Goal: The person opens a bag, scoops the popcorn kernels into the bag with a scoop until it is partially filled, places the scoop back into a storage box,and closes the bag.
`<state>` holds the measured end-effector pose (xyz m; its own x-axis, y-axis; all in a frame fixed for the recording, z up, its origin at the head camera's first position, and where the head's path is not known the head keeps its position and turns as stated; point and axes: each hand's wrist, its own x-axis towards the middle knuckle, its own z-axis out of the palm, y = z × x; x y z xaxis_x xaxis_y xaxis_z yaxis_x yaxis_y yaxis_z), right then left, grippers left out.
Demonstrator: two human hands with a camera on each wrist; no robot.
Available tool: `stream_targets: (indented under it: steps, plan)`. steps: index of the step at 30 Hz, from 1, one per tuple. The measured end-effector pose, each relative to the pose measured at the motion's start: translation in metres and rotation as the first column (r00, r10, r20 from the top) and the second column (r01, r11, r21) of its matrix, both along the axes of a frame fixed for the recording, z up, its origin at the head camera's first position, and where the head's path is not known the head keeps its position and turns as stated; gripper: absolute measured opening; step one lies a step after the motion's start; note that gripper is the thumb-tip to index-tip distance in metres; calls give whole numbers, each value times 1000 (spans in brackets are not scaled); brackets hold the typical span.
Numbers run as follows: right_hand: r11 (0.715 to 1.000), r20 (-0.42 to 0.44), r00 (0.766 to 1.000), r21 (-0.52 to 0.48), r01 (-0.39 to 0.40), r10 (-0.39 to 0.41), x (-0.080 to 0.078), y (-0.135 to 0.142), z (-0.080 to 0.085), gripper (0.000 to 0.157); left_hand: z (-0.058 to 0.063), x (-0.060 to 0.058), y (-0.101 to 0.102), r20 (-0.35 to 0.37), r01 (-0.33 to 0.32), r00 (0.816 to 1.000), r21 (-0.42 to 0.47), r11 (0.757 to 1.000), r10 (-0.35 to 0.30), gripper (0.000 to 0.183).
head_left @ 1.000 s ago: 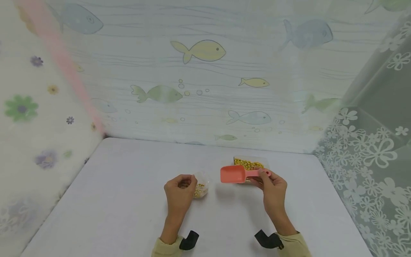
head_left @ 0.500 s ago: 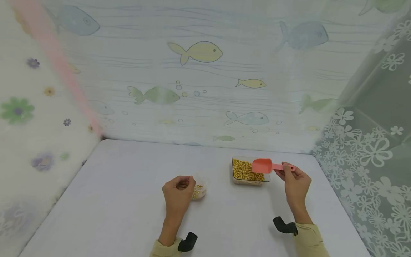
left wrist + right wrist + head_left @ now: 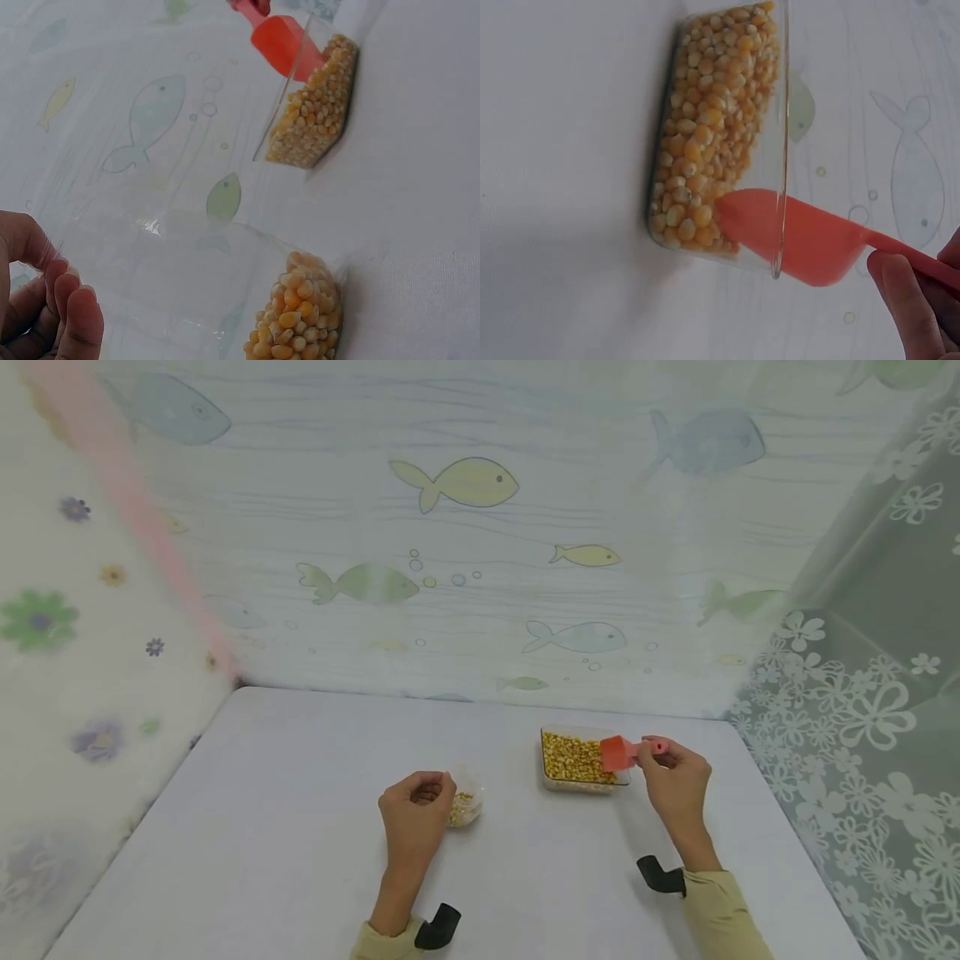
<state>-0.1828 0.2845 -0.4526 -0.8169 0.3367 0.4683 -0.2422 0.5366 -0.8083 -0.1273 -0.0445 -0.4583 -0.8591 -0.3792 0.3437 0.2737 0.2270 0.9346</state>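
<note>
My right hand pinches the handle of a coral-pink scoop. In the right wrist view, the tip of the scoop dips into corn kernels inside a clear rectangular container. That container stands on the table to the right of centre. With thumb and fingers, my left hand pinches the top edge of a clear plastic bag. Corn kernels fill the bottom of this bag, which rests on the table in the left wrist view.
A white-covered table lies under everything. Behind it hangs a fish-print curtain. Flower-patterned cloth borders the left side, and a lace-like flowered sheet borders the right.
My right hand has moved right with the scoop, from between the bag and container to over the container, then tipped the scoop down into the kernels. The left hand stays at the bag.
</note>
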Motion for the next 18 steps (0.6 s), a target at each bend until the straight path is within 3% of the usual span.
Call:
stream_targets:
  steps: [3,8,14,18]
  plan:
    - [999,26,999,-43,-24,26,-4,-1,-3,15,0,0,0,4,1,1000,1,1000,-1,10]
    - [977,90,994,-209,-47,67,-11,2,-13,19,0,0,0,7,-1,1000,0,1000,1,10]
    - [936,235,971,-348,48,38,-13,8,-21,28,-1,0,0,-4,-8,1000,-5,1000,8,10]
    - [889,294,954,-449,88,55,-13,10,-22,33,0,0,0,-1,-13,1000,-10,1000,13,9]
